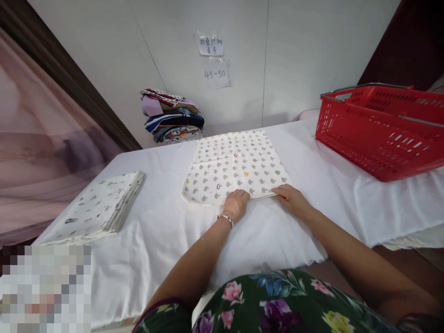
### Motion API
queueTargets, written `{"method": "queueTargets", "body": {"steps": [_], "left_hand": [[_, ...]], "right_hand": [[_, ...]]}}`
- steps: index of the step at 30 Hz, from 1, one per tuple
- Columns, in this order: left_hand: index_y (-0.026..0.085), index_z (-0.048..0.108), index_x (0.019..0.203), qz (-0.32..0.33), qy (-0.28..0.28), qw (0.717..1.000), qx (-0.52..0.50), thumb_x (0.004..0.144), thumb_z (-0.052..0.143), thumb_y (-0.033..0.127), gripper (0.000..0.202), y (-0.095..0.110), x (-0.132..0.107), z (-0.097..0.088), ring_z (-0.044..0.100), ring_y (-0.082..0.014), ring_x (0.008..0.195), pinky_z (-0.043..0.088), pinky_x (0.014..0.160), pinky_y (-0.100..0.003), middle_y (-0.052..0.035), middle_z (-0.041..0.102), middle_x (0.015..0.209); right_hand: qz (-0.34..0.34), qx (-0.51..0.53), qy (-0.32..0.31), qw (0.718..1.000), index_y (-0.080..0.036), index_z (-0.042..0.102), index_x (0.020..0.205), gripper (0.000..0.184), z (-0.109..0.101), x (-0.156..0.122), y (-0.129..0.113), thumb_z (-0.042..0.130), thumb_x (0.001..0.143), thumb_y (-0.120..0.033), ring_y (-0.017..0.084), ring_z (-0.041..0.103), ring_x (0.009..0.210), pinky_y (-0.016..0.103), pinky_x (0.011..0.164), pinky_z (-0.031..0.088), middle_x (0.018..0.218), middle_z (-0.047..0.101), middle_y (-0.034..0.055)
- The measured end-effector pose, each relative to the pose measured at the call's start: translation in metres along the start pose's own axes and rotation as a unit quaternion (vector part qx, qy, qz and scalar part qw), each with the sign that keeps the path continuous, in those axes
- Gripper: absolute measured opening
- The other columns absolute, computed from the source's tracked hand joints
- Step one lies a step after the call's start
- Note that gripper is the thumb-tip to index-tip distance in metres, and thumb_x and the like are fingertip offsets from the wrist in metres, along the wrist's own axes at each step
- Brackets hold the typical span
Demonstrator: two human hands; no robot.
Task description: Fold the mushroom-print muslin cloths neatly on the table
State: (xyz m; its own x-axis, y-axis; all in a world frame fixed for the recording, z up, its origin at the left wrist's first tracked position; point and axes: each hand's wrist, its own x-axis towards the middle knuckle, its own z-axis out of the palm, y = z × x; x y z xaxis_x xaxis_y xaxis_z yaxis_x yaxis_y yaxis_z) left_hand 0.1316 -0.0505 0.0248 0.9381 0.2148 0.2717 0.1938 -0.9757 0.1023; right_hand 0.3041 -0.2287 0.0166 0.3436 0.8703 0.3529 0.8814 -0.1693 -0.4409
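A white cloth with small coloured mushroom prints (234,164) lies flat on the white-covered table (166,231), in the middle. My left hand (236,203) rests on its near edge with fingers curled onto the hem; a bracelet circles that wrist. My right hand (290,196) lies beside it at the near right corner, fingers flat and pointing left along the cloth's edge.
A stack of folded patterned white cloths (99,208) sits at the left of the table. A pile of folded colourful fabrics (172,118) stands by the back wall. A red plastic basket (381,129) occupies the right side. Paper notes (211,46) hang on the wall.
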Motion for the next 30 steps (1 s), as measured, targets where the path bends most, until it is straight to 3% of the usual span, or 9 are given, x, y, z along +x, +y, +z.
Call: {"method": "queueTargets", "body": {"steps": [7,15,23,30], "left_hand": [[0.019,0.056,0.088,0.013,0.02,1.0,-0.01,0.084,0.045,0.014,0.012,-0.0017,-0.0045,0.0013,0.052,-0.0169,0.084,0.039,0.073,-0.03,-0.0037,0.06,0.088],[0.022,0.061,0.088,-0.004,0.037,0.999,0.003,0.087,0.044,0.015,0.019,-0.0053,-0.0036,0.0007,0.051,-0.0173,0.089,0.039,0.074,-0.031,-0.0041,0.061,0.096],[0.021,0.064,0.082,-0.003,0.005,0.999,0.036,0.086,0.045,0.013,0.022,-0.0013,-0.0023,0.0017,0.051,-0.0179,0.082,0.038,0.07,-0.032,-0.0041,0.061,0.088],[0.021,0.064,0.082,0.001,-0.001,1.0,0.024,0.087,0.049,0.022,0.016,0.0006,-0.0038,-0.003,0.051,-0.0178,0.084,0.038,0.073,-0.032,-0.0036,0.061,0.09]], "right_hand": [[-0.002,0.0,0.004,1.0,-0.026,0.063,0.107,0.029,0.0002,-0.0002,0.0005,0.041,0.088,-0.024,0.02,0.056,0.097,0.037,0.082,0.047,0.101,0.065,0.0026],[0.005,0.002,0.003,1.0,-0.027,0.063,0.107,0.03,-0.0003,-0.0007,0.0003,0.042,0.087,-0.024,0.02,0.056,0.096,0.036,0.081,0.048,0.101,0.065,0.002],[0.004,0.012,-0.001,1.0,-0.027,0.064,0.106,0.03,-0.002,0.0,-0.0013,0.041,0.087,-0.023,0.02,0.056,0.095,0.037,0.081,0.048,0.1,0.064,0.0027],[0.001,0.014,0.001,1.0,-0.026,0.063,0.106,0.029,-0.0018,-0.0004,-0.0006,0.042,0.087,-0.023,0.02,0.056,0.095,0.036,0.082,0.048,0.102,0.064,0.0031]]}}
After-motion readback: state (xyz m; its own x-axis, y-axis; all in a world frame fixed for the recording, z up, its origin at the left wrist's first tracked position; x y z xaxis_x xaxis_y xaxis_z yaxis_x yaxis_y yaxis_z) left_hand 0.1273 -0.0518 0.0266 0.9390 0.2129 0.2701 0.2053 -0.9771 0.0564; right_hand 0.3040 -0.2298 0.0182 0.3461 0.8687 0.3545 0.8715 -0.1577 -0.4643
